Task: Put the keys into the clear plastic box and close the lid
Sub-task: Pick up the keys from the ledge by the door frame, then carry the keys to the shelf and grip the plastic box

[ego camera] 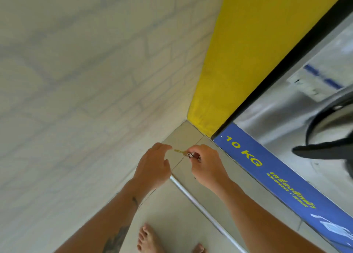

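Pinching the keys by the ring end, the right hand holds them up in the air with one gold key poking out toward the left hand, which is open and curved just beside them with nothing in it, maybe getting ready to help. The clear plastic box is not in sight anywhere (so the keys have nowhere to go yet). Around the hands are a pale brick wall, a yellow wall, a silver pipe low down, and a big shiny washing machine with a blue strip saying 10 KG.
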`<state>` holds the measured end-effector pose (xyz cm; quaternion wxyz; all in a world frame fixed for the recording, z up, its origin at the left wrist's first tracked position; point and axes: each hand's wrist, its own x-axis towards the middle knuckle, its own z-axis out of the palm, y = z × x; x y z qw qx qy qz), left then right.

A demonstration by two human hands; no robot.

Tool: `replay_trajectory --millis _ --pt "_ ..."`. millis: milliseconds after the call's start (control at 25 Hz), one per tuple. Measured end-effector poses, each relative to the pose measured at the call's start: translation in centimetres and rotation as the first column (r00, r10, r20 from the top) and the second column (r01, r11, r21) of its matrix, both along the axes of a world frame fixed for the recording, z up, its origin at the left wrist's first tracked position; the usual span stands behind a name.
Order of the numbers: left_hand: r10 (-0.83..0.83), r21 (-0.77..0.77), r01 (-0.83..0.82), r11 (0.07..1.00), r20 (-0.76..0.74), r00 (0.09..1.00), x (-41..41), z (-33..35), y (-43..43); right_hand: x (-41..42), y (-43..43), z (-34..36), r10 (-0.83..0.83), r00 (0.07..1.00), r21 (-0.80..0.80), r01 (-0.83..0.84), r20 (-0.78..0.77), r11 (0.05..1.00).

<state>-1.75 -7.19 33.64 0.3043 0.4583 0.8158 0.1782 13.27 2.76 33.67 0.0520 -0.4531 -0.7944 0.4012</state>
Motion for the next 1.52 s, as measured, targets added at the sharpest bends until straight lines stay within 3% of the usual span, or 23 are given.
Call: replay_trajectory --millis 320,680,840,1120,1360,1520 --pt "0.346 0.206 -0.385 0.900 0.200 0.917 4.4 22.0 -10.6 2.9 -7.4 20.2 0.116 0.989 0.114 -0.105 -0.094 0.988" --pt "0.576 0.337 -0.619 0.710 0.228 0.785 14.9 36.1 -27.3 8.4 -21.2 35.5 0.399 0.890 0.146 -0.374 -0.219 0.916" --pt "0.687 0.364 -0.742 0.563 0.293 0.665 18.1 38.9 -37.3 8.6 -30.0 39.7 0.559 0.799 0.144 -0.540 -0.223 0.829" --pt "0.823 0.389 -0.853 0.348 0.309 0.477 22.7 41.4 -61.3 8.1 -53.8 43.4 0.797 0.528 0.167 -0.792 -0.294 0.587" --pt "0.930 0.399 -0.916 0.034 0.322 0.175 28.4 41.7 -86.0 10.0 -79.1 42.4 0.853 0.352 0.091 -0.906 -0.385 0.414" --pt "0.867 0.390 -0.902 -0.186 0.498 0.037 31.6 42.4 -100.3 10.6 -93.5 41.9 0.896 0.242 0.075 -0.954 -0.373 0.289"
